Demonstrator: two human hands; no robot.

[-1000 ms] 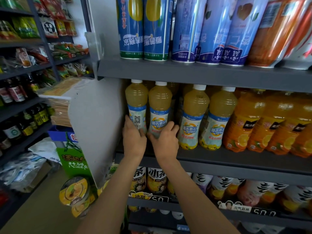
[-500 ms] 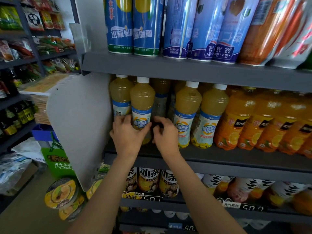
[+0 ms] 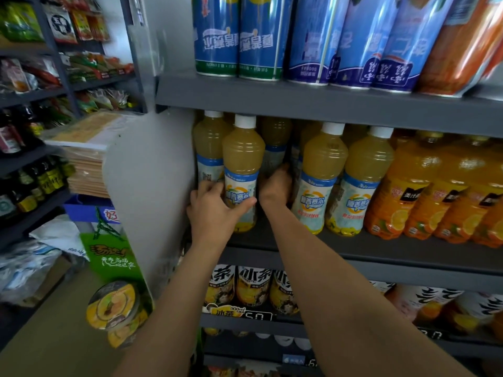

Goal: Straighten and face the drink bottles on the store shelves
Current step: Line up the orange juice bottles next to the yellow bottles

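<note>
Yellow juice bottles with white caps and blue-white labels stand on the middle grey shelf (image 3: 353, 251). My left hand (image 3: 215, 210) grips the front bottle (image 3: 242, 164) low on its label, at the shelf's front left. Behind it at the far left stands another yellow bottle (image 3: 208, 148). My right hand (image 3: 275, 186) reaches into the gap to the right of the front bottle, its fingers curled round a bottle further back (image 3: 275, 153). Two more yellow bottles (image 3: 321, 180) stand to the right, labels facing out.
Orange juice bottles (image 3: 424, 191) fill the shelf's right side. Tall blue cans (image 3: 239, 39) stand on the shelf above, tea bottles (image 3: 253, 287) on the one below. A white side panel (image 3: 152, 186) bounds the shelf at left, with a green display (image 3: 109, 257) and other racks beyond.
My left hand has drawn the front bottle forward and to the left. My right hand has let go of it and moved deeper into the gap onto a rear bottle.
</note>
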